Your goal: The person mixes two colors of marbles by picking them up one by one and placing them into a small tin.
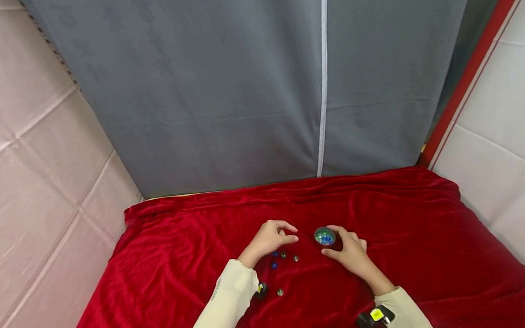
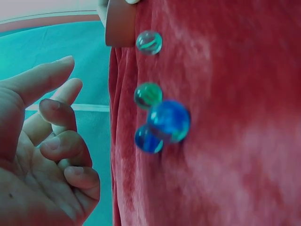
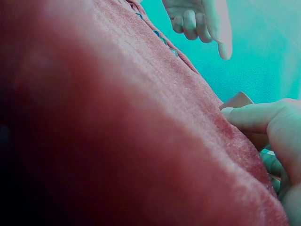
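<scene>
My right hand (image 1: 351, 254) grips a small round cup (image 1: 318, 243) by its side, thumb and fingers spread around it. Blue and green marbles (image 1: 325, 238) show inside the cup. In the left wrist view the brownish outside of the cup (image 2: 121, 26) stands on the cloth beyond the marbles. My left hand (image 1: 269, 239) is over the cloth to the cup's left with nothing in it; thumb and index finger stand apart, the other fingers loosely bent. Near it lie a blue marble (image 2: 169, 121), a green marble (image 2: 148, 95) and a clear marble with a teal swirl (image 2: 149, 42).
A rumpled red velvet cloth (image 1: 183, 269) covers the table. Another clear marble (image 1: 280, 292) lies closer to the front, beside the left wrist. A grey curtain (image 1: 221, 86) hangs behind, with pale panels (image 1: 42, 172) at the left and a white panel (image 1: 506, 159) at the right.
</scene>
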The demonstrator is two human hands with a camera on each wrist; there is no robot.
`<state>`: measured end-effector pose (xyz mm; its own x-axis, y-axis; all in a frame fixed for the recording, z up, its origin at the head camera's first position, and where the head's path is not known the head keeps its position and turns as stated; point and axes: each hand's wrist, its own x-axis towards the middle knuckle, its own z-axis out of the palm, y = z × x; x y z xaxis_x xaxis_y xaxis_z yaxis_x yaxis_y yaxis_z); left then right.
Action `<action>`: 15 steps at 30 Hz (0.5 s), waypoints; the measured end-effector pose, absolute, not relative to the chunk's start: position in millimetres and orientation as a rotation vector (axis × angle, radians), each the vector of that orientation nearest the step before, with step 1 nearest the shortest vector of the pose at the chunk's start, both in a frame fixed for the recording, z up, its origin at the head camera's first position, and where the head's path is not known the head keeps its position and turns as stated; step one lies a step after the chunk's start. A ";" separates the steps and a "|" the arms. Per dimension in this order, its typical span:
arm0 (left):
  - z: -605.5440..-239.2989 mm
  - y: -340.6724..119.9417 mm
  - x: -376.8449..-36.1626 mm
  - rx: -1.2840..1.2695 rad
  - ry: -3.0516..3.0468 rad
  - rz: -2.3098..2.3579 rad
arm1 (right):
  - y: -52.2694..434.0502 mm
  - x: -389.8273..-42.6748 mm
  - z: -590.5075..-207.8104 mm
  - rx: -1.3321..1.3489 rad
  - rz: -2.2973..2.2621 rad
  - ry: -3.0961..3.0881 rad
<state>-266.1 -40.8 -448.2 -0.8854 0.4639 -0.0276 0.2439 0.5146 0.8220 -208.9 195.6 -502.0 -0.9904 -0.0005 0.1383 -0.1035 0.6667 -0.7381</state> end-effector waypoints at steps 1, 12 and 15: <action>-447.8 -43.2 -266.2 0.600 2.518 1.306 | 195.3 -208.9 -501.7 0.085 1.237 -2.750; -447.7 -65.3 -261.7 0.594 2.546 1.266 | 197.1 -209.6 -501.0 0.091 1.237 -2.758; -448.6 -69.2 -259.6 0.588 2.542 1.263 | 197.2 -210.2 -501.4 0.097 1.236 -2.754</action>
<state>-259.6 -69.2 -448.6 -0.8896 0.4553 -0.0367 0.2459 0.5451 0.8015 -210.2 197.2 -501.4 -0.9906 -0.0087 0.1369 -0.1080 0.6642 -0.7397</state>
